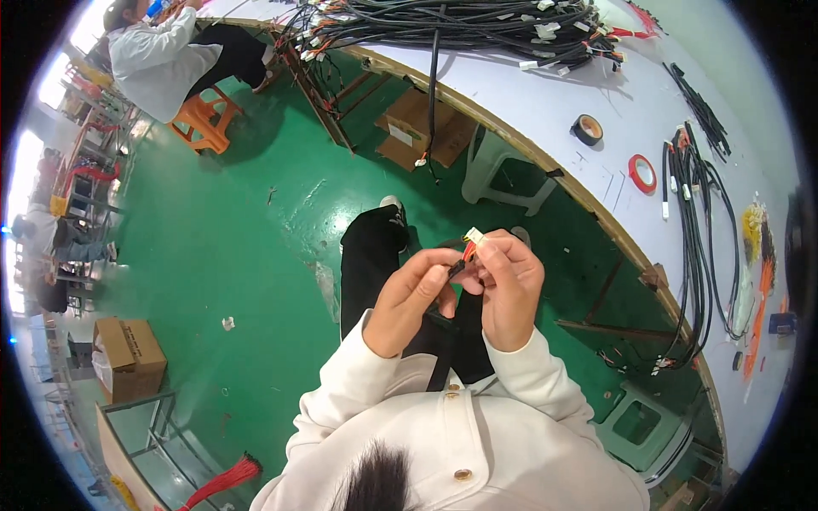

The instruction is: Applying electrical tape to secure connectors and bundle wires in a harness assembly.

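Above my lap I hold a wire harness (pixel 469 249) with a white connector, short red and yellow wires and a black sleeved cable. My left hand (pixel 414 294) is closed on the black sleeve, thumb and fingers pinching it just below the bare wires. The fingers of my right hand (pixel 511 285) close round the white connector (pixel 475 234) at the wires' end. Both hands nearly meet, and the rest of the cable is mostly hidden behind them.
A white worktable (pixel 545 102) curves along the far and right sides, bearing a heap of black cables (pixel 460 30), black tape (pixel 587 129), red tape (pixel 642 174) and more harnesses (pixel 694 187). Stools (pixel 503 175) and a cardboard box (pixel 422 128) stand beneath. Another person (pixel 162 60) sits far left.
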